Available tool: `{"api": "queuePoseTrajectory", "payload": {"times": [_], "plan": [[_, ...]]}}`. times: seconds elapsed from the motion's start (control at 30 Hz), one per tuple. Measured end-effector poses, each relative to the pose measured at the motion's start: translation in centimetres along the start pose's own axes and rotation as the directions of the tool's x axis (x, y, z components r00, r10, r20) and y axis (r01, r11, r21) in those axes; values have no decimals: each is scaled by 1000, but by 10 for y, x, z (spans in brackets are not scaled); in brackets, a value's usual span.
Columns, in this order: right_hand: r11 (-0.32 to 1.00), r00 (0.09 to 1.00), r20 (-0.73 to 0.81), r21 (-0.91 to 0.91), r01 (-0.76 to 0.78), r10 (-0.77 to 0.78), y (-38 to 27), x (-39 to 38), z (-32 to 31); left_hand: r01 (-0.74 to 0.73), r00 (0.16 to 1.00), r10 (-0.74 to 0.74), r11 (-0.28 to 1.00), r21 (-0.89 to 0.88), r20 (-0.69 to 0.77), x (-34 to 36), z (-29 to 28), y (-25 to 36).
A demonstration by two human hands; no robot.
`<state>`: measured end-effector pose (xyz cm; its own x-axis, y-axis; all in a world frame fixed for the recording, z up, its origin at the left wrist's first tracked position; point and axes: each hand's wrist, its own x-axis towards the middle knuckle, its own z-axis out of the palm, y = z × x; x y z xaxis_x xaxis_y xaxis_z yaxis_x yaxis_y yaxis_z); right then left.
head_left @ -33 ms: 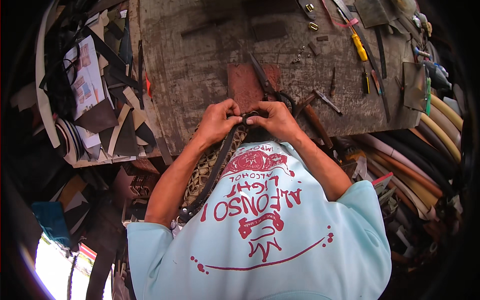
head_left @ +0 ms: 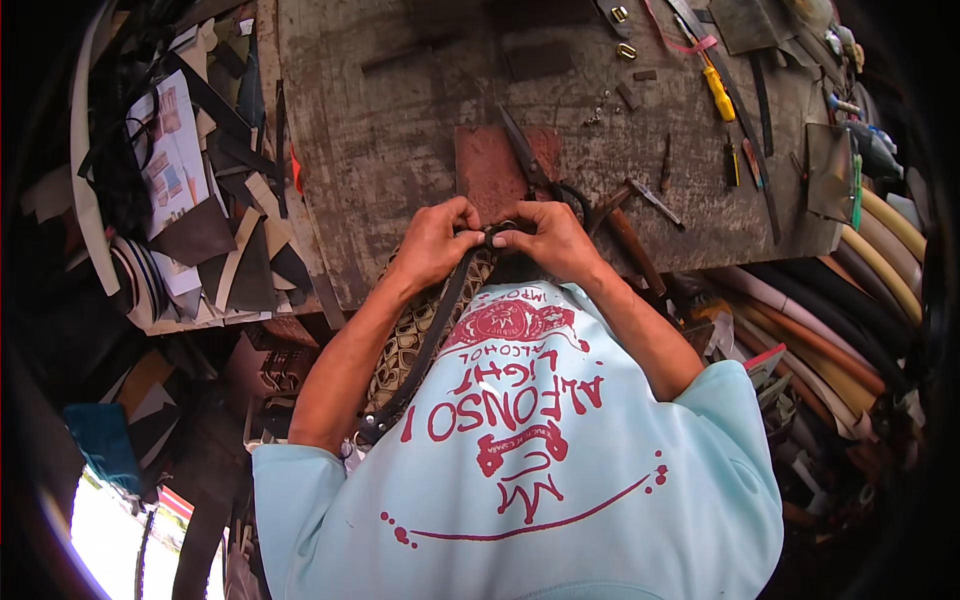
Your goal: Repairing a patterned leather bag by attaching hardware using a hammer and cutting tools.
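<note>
At the table's near edge, both hands meet over the end of a black strap (head_left: 437, 335). My left hand (head_left: 437, 242) pinches the strap end between thumb and bent fingers. From the other side my right hand (head_left: 552, 238) grips the same end, its thumb against a small dark loop there. The strap runs down to the left over a bag-like piece with a tan and dark pattern (head_left: 395, 350), which lies partly under my left forearm against my shirt. The fingers hide the exact joint. Just beyond the hands are scissors (head_left: 520, 148) on a reddish slab (head_left: 482, 165).
A hammer (head_left: 630, 248) lies right of my right hand, near a metal-tipped tool (head_left: 657, 205). A yellow-handled screwdriver (head_left: 718, 95) and gold buckles (head_left: 625, 51) are farther right. Leather scraps (head_left: 200, 235) pile up at left. Rolled materials (head_left: 830, 290) fill the right side below the table (head_left: 390, 130).
</note>
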<state>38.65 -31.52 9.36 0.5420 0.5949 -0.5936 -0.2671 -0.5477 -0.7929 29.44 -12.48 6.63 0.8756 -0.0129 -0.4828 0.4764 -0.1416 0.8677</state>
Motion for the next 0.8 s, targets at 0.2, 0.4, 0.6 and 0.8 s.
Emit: {"api": "queuePoseTrajectory", "payload": {"times": [0.2, 0.4, 0.6, 0.8], "plan": [[985, 999, -2, -165, 43, -44, 0, 4, 5, 57, 998, -59, 996, 76, 29, 4, -1, 9], [952, 985, 48, -253, 174, -167, 10, 8, 13, 83, 992, -63, 978, -192, 112, 6, -9, -5], [975, 991, 79, -184, 124, -111, -5, 11, 11, 187, 953, -161, 979, -81, 256, 7, -20, -6], [971, 995, -20, -224, 87, -94, -9, 15, 14, 178, 971, -184, 983, 54, 150, 17, -25, 14]]}}
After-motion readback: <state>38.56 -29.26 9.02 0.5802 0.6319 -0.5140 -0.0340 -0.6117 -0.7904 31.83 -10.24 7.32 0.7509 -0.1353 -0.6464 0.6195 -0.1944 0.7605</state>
